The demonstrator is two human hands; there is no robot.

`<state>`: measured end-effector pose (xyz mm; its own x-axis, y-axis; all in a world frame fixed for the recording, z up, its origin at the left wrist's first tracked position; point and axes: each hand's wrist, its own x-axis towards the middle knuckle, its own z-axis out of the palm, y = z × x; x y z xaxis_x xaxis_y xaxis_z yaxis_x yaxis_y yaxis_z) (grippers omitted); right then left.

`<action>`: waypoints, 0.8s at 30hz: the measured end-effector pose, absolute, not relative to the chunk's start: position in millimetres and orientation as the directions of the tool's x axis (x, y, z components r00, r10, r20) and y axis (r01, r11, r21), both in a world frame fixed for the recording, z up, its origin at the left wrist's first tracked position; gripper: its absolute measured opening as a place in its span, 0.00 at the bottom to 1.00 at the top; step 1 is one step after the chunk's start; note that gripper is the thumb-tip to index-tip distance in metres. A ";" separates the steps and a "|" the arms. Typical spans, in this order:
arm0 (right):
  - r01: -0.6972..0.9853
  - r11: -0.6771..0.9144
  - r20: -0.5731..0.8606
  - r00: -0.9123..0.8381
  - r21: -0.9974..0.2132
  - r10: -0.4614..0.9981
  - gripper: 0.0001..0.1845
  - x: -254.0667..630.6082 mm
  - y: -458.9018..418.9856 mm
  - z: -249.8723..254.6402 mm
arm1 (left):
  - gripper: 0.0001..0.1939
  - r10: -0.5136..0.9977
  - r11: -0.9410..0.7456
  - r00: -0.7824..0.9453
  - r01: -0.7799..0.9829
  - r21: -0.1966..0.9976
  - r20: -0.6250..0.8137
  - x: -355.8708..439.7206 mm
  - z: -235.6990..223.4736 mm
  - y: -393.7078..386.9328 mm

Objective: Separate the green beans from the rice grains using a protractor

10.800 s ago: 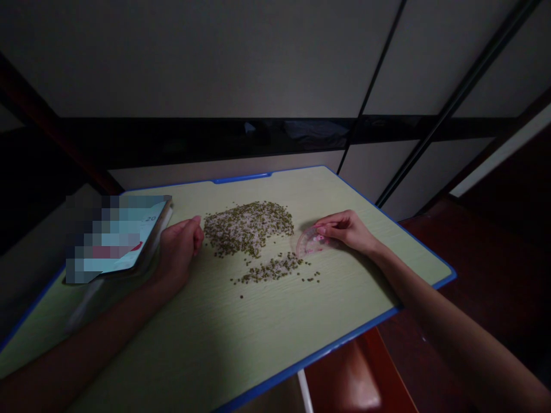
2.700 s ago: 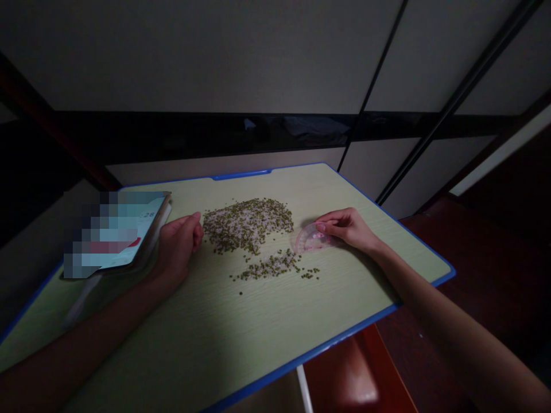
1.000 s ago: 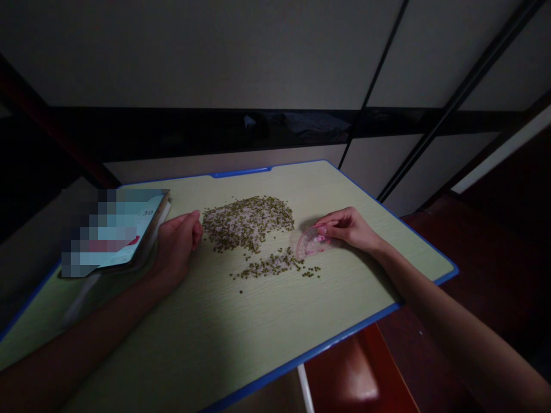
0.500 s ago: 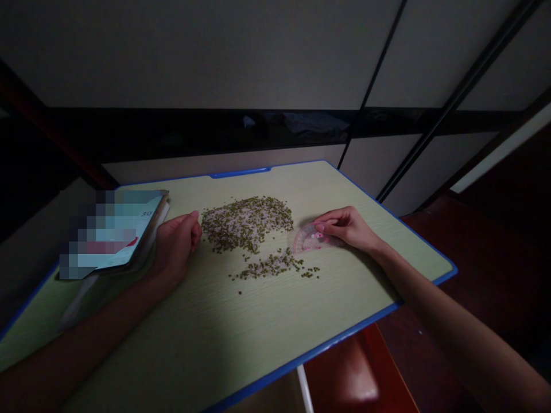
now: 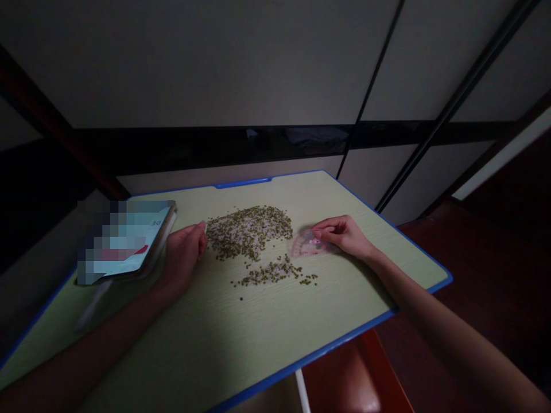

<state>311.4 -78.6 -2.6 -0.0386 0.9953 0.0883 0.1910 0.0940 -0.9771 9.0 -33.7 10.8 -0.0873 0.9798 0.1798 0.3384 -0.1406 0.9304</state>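
Observation:
My right hand (image 5: 340, 234) pinches a clear protractor (image 5: 313, 245) with pink markings between thumb and fingers. The protractor sits just right of a heap of green beans mixed with pale grains (image 5: 252, 230), its lower left edge near a smaller strip of the same mix (image 5: 271, 272). At the heap's left edge my left hand (image 5: 186, 252) is closed in a loose fist, thumb uppermost; no object shows in it. A single dark bean (image 5: 241, 299) lies apart, in front of the strip.
The pale table (image 5: 279, 332) has a blue rim. A tablet-like device (image 5: 148, 235), partly pixelated, leans tilted left of my left hand. Cabinet panels (image 5: 232, 63) stand behind the table. A red surface (image 5: 353, 373) is below its front edge.
The view has tilted up slightly, so the table appears lower. The right hand keeps its pinch on the protractor, which has shifted only a little. The left fist stays beside the heap.

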 end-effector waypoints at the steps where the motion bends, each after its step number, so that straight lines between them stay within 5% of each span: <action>1: 0.202 0.100 0.094 -0.041 -0.974 0.995 0.11 311.9 -78.2 -3.5 | 0.17 0.978 -0.145 -0.091 0.351 0.925 0.187 9.8 12.2 -35.2; 4: 0.250 0.120 0.107 -0.066 -0.961 0.992 0.14 313.6 -77.0 -6.7 | 0.17 0.968 -0.210 -0.036 0.432 0.877 0.249 14.3 19.4 -43.7; 9: 0.281 0.141 0.119 -0.092 -0.949 0.989 0.16 313.8 -76.9 -8.6 | 0.19 0.827 -0.560 0.365 0.592 0.579 0.427 23.6 35.0 -67.1; 14: 0.294 0.144 0.123 -0.088 -0.945 0.989 0.17 312.8 -78.1 -5.7 | 0.18 0.393 -0.916 0.752 0.373 0.148 0.530 32.1 44.0 -95.1; 17: 0.299 0.140 0.122 -0.079 -0.944 0.989 0.18 312.9 -78.5 -4.9 | 0.17 0.118 -0.976 0.846 0.196 -0.098 0.520 39.0 46.8 -118.1; 20: 0.301 0.139 0.123 -0.073 -0.944 0.990 0.18 313.3 -78.9 -5.1 | 0.18 0.034 -0.982 0.865 0.121 -0.144 0.501 43.1 42.5 -147.2; 24: 0.302 0.131 0.117 -0.063 -0.944 0.991 0.18 313.0 -79.8 -4.4 | 0.08 0.093 -0.996 0.963 0.092 0.014 0.253 39.9 17.3 -192.5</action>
<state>313.0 -79.8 -4.4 -0.0630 0.9911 0.1170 0.3023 0.1307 -0.9442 39.9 -192.5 17.3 0.9631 0.0930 0.2526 0.0923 -0.9956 0.0145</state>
